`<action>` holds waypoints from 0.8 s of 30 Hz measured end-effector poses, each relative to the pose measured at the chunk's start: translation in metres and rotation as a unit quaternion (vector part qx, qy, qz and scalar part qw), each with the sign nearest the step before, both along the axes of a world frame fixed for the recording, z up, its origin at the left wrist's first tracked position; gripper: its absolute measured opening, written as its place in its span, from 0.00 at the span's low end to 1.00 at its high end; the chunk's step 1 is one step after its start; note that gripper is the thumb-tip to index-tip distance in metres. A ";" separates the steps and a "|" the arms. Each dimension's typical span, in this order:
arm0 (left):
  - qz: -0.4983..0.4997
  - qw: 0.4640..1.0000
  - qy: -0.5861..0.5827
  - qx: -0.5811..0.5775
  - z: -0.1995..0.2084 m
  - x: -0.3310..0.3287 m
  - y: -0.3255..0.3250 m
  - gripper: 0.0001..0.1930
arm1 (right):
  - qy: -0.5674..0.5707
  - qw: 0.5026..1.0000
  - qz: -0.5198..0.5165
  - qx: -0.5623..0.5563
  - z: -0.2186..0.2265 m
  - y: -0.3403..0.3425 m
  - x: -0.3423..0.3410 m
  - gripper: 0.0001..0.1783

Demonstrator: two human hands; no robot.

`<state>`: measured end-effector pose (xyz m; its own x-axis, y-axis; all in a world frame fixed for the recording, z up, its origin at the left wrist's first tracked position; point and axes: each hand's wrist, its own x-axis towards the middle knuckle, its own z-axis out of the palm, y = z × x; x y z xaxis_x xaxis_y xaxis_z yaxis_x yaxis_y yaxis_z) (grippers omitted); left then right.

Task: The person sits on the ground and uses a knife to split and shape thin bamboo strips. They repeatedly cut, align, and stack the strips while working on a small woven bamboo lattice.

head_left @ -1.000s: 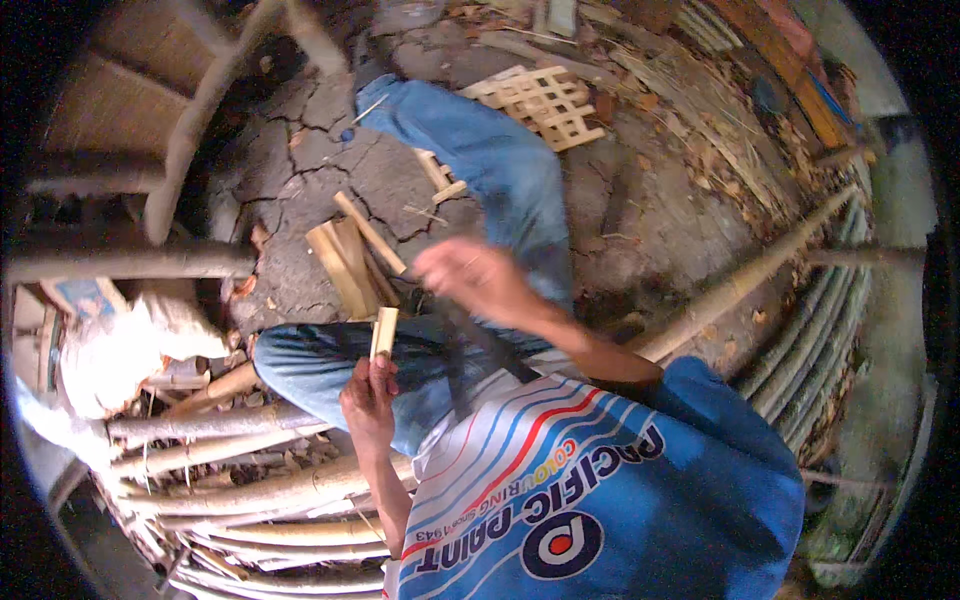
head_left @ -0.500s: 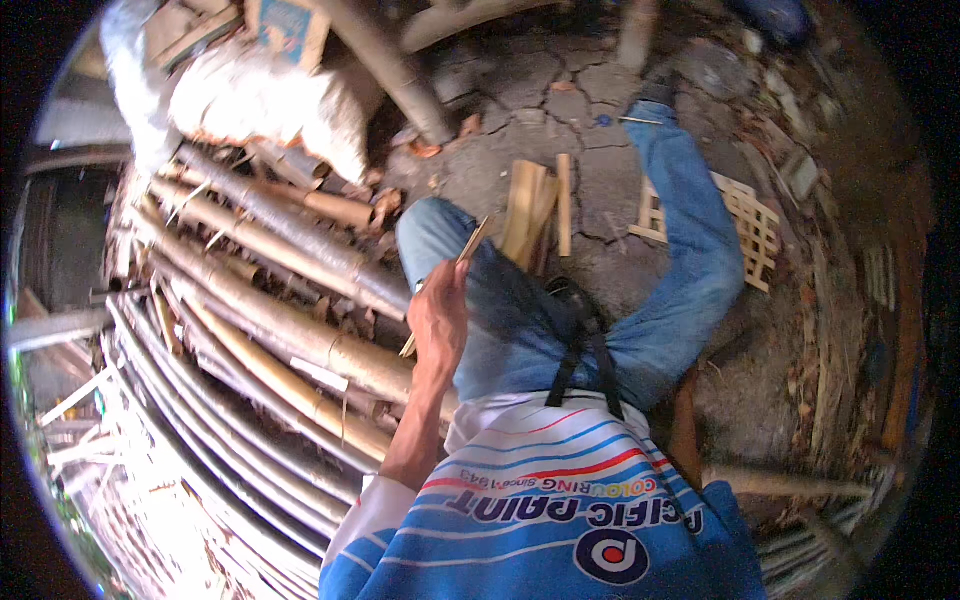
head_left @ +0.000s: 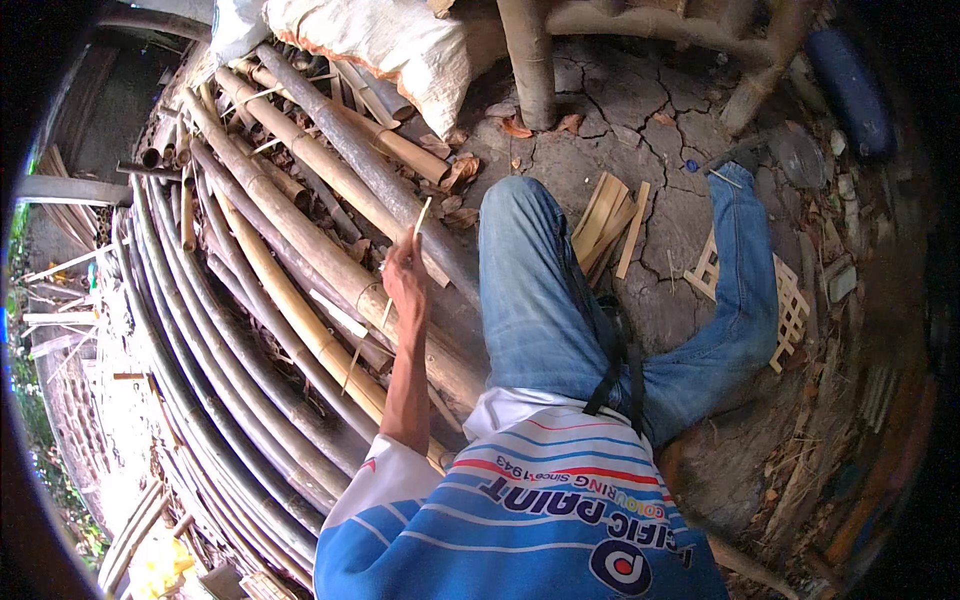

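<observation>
Over the pile of bamboo poles [head_left: 300, 235], left of my raised knee, my left hand [head_left: 404, 280] is closed on a thin bamboo strip [head_left: 424, 215]. The strip's pale tip sticks out past my fingers. Another slender strip [head_left: 352, 362] lies slanted across the poles beside my wrist. On the cracked ground beyond my knee rest several split bamboo pieces [head_left: 604, 215], with a narrow slat [head_left: 633, 230] alongside. Partly behind my right shin is a bamboo lattice [head_left: 790, 312] of crossed strips. My right hand is out of sight; my body hides that side.
A white sack [head_left: 385, 50] sits at the far end of the poles. Bamboo legs of a frame [head_left: 528, 70] stand on the cracked earth [head_left: 640, 110]. A dark blue rounded object [head_left: 850, 90] is at far right. Dry leaves [head_left: 460, 172] lie between poles and ground.
My left hand has moved from over my thigh leftward to above the poles, still with a thin strip. The view has shifted, and my left knee appears farther right.
</observation>
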<state>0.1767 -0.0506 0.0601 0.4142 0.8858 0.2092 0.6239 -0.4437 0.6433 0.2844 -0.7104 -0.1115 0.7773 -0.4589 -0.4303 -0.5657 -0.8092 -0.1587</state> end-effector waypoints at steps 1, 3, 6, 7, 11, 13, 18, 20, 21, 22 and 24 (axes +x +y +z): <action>0.010 1.000 0.020 0.007 -0.010 -0.008 0.011 0.17 | -0.006 1.000 0.003 -0.005 0.003 -0.001 0.004 0.31; 0.019 0.996 0.053 0.061 -0.029 -0.019 0.032 0.16 | -0.026 0.999 0.007 -0.017 0.011 -0.001 0.013 0.32; 0.028 0.991 0.056 0.122 -0.057 -0.021 0.058 0.17 | -0.089 0.995 0.020 -0.036 0.029 0.001 0.031 0.33; 0.027 0.989 0.061 0.130 -0.064 -0.019 0.066 0.17 | -0.129 0.990 0.026 -0.042 0.038 0.001 0.039 0.33; 0.057 0.982 0.114 0.141 -0.090 -0.031 0.087 0.16 | -0.349 0.928 0.118 -0.045 0.086 0.015 0.101 0.34; 0.059 0.981 0.107 0.148 -0.096 -0.020 0.095 0.16 | -0.445 0.885 0.136 -0.033 0.127 0.028 0.128 0.34; 0.068 0.974 0.145 0.159 -0.106 -0.017 0.103 0.17 | -0.468 0.874 0.094 0.087 0.234 0.139 0.200 0.35; 0.062 0.978 0.111 0.168 -0.121 -0.027 0.109 0.17 | -0.469 0.851 0.126 0.197 0.259 0.187 0.219 0.34; 0.063 0.981 0.113 0.145 -0.126 -0.028 0.109 0.18 | -0.460 0.834 0.144 0.267 0.263 0.213 0.224 0.34; 0.061 0.979 0.117 0.157 -0.125 -0.025 0.109 0.19 | -0.452 0.829 0.162 0.286 0.264 0.240 0.227 0.35; 0.060 0.980 0.114 0.154 -0.117 -0.020 0.106 0.20 | -0.439 0.817 0.199 0.316 0.270 0.296 0.228 0.37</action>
